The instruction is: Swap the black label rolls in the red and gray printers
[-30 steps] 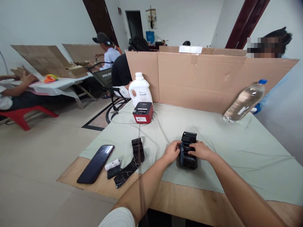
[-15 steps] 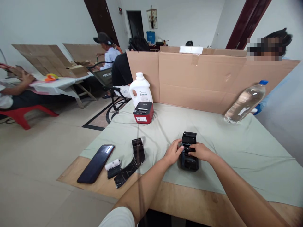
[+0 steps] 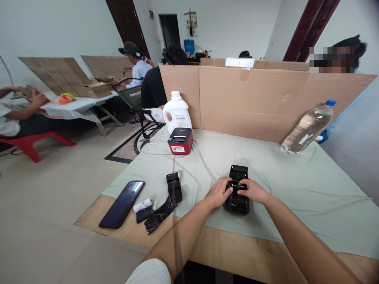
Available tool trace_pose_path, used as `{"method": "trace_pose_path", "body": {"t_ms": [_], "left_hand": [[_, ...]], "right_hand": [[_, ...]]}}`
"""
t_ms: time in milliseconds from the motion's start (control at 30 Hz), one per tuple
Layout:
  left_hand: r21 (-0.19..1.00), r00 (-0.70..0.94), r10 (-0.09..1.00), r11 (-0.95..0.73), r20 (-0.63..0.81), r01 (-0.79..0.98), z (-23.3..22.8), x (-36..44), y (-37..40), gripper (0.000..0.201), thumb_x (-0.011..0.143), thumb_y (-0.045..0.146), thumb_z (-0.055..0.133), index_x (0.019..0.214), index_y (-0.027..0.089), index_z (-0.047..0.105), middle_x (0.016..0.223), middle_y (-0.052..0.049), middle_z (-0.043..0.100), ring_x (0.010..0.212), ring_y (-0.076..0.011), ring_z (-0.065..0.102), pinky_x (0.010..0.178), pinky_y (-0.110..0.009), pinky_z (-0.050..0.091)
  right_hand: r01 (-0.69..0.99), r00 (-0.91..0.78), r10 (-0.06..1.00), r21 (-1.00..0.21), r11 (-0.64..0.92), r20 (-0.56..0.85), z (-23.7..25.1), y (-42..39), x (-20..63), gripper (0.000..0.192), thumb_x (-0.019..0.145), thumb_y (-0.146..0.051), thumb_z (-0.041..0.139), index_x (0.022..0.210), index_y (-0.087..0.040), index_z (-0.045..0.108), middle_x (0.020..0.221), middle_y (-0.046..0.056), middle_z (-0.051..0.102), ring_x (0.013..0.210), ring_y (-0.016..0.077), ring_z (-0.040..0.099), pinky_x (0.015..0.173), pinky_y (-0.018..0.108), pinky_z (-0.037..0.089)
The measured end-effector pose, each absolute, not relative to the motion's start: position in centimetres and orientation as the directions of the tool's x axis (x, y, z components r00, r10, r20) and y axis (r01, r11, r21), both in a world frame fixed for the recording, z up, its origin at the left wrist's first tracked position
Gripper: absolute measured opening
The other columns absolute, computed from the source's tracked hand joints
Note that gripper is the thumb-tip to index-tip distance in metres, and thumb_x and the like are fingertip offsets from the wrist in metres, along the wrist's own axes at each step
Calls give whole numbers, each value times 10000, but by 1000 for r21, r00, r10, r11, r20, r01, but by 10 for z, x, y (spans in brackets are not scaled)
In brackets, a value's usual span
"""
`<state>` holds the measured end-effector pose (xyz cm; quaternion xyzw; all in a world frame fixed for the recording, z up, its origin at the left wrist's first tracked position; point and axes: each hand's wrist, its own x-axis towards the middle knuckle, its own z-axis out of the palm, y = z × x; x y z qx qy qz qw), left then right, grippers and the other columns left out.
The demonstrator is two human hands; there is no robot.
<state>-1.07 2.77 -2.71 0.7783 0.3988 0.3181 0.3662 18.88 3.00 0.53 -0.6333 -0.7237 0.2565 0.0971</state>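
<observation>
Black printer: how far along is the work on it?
Done: the black printer lies on the green cloth with its lid open. In hand: the left hand grips its left side, and the right hand presses fingers into the open bay. Left: the lid is not yet shut. A white paper roll and a black strip lie apart, untouched.

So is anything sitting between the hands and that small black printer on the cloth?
Nothing visible. Both the left hand and the right hand already rest on the black printer, lid up. The phone, the paper roll and the black strip lie apart to its left; the red printer stands farther back.
</observation>
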Motion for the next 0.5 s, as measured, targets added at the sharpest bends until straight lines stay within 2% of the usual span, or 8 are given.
{"method": "trace_pose_path", "body": {"t_ms": [67,167,233,267,333,400,500], "left_hand": [[819,479,852,-422,211,389,-26,-11,27,394,923,353,438,1261,160,503,1285,-143,540,1223,-248,477,1090,-444,351],[820,477,848,-433,230,374,-25,-12,25,398,952,386,379,1250,163,522,1271,-135,555,1218,-234,485,1091,-425,353],[828,461,851,-435,251,353,-26,-12,24,409,973,382,315,1231,156,538,1256,-134,567,1210,-224,492,1089,-413,356],[836,444,858,-428,258,342,-27,-11,24,415,981,371,284,1218,153,546,1243,-132,577,1202,-219,498,1086,-409,359],[863,393,884,-390,253,322,-29,-8,24,398,981,349,285,1178,149,568,1205,-127,600,1174,-216,518,1068,-406,375],[908,308,929,-298,205,295,-28,-6,27,336,958,322,355,1130,146,584,1159,-121,622,1097,-213,560,1017,-398,418],[980,135,989,-87,63,180,-16,-8,32,286,922,289,424,1117,141,571,1116,-113,630,898,-177,608,839,-342,501]], "right_hand": [[874,-118,990,-482,66,-78,4,21,186,240,704,-255,683,940,-210,673,1099,100,649,1023,266,597,884,400,458],[873,-14,980,-476,109,199,3,4,181,237,696,-232,682,929,-221,641,1341,121,502,1265,333,432,1024,500,364],[827,0,947,-533,182,322,6,-8,178,226,716,-251,661,935,-224,611,1344,121,497,1291,334,401,1056,518,337],[781,1,939,-587,213,343,8,-14,175,227,739,-273,639,956,-226,594,1298,121,533,1257,323,440,1046,513,353],[651,18,950,-725,225,311,11,-24,168,257,779,-336,607,1008,-232,560,1153,105,611,1116,290,549,978,487,424],[479,37,975,-860,177,221,13,-33,159,314,782,-399,611,1042,-240,535,1042,76,644,977,257,610,877,437,490],[249,5,998,-966,64,67,11,-43,145,366,732,-440,663,1016,-242,542,977,55,668,898,240,636,778,388,525]]}}
